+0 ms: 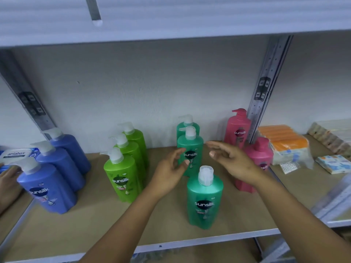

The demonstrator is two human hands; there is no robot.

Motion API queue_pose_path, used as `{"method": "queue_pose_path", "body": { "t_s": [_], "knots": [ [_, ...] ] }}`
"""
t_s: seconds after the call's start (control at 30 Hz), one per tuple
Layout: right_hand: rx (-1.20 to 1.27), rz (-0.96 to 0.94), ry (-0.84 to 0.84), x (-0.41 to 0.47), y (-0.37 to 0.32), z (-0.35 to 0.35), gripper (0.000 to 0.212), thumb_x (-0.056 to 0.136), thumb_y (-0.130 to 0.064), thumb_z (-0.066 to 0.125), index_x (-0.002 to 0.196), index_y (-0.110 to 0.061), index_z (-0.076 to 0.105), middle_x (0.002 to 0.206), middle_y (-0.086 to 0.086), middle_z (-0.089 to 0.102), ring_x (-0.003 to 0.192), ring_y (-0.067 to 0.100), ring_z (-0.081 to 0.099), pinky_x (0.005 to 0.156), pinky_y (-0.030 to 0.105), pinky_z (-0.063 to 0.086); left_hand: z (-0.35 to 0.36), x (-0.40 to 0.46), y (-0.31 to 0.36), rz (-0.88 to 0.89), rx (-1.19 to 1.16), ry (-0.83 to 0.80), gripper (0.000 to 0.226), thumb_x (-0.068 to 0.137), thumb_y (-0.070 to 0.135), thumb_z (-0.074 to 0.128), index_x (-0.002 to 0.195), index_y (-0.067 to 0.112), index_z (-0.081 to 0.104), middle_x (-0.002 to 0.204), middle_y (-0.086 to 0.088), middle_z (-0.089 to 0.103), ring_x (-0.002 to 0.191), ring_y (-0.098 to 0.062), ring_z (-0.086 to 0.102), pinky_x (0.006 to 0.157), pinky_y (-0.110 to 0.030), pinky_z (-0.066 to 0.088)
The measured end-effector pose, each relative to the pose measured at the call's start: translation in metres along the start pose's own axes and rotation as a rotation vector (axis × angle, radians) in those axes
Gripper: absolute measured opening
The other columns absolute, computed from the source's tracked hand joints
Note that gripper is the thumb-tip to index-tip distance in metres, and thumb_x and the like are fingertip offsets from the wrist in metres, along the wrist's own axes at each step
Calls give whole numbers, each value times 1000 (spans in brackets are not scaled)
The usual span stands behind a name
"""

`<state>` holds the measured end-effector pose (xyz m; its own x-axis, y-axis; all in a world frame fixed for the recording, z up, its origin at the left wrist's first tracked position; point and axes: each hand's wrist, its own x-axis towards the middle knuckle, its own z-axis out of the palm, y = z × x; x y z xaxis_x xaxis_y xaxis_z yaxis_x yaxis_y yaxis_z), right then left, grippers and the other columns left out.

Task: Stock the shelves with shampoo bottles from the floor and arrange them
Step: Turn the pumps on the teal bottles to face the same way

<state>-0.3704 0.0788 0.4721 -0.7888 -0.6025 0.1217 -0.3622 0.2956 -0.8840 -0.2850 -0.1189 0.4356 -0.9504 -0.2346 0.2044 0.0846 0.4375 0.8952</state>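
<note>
**Both hands reach toward the middle teal bottle on the shelf**

On the tan wooden shelf board, pump-top plastic Sunsilk shampoo bottles stand upright in colour rows running front to back. At the left are three blue bottles; next come three lime-green bottles; then three teal-green bottles; at the right are two pink bottles, the front one largely hidden behind the right forearm.

The front teal bottle stands nearest the shelf edge, apart from the two behind it. The middle teal bottle stands just in front of the rear teal bottle, which is close to the white back wall.

The left hand is beside the middle teal bottle's left flank, fingers loosely curved and spread, gripping nothing; the thumb tip overlaps the label, though contact cannot be told. The right hand hovers at that bottle's right, fingers relaxed and slightly apart, holding nothing.

At the far right of the shelf lie an orange-and-white wrapped pack and a small blue-patterned packet. At the far left, a white-and-blue Antabax packet sits beside the blue bottles.
</note>
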Motion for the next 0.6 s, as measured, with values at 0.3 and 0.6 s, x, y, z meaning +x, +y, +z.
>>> {"method": "queue_pose_path", "body": {
  "t_s": [0.3, 0.6],
  "knots": [
    [71, -22, -59, -61, -1, 10, 37, 90, -12, 60, 124, -26, 56, 123, -13, 61, 112, -7, 56, 94, 12, 44, 13, -57, 12, 27, -13, -147, 41, 87, 34, 66, 125, 25, 53, 122, 13, 60, 110, 7, 55, 95, -14, 43],
    [-55, -35, -88, -67, 14, 20, 59, 75, -33, 76, 126, -42, 46, 129, -24, 53, 121, -5, 51, 104, 21, 39, 19, -65, 9, 37, 50, -147, 61, 83, 25, 72, 137, 23, 42, 132, 8, 53, 115, -5, 54, 95, -15, 44]
  ]
}}
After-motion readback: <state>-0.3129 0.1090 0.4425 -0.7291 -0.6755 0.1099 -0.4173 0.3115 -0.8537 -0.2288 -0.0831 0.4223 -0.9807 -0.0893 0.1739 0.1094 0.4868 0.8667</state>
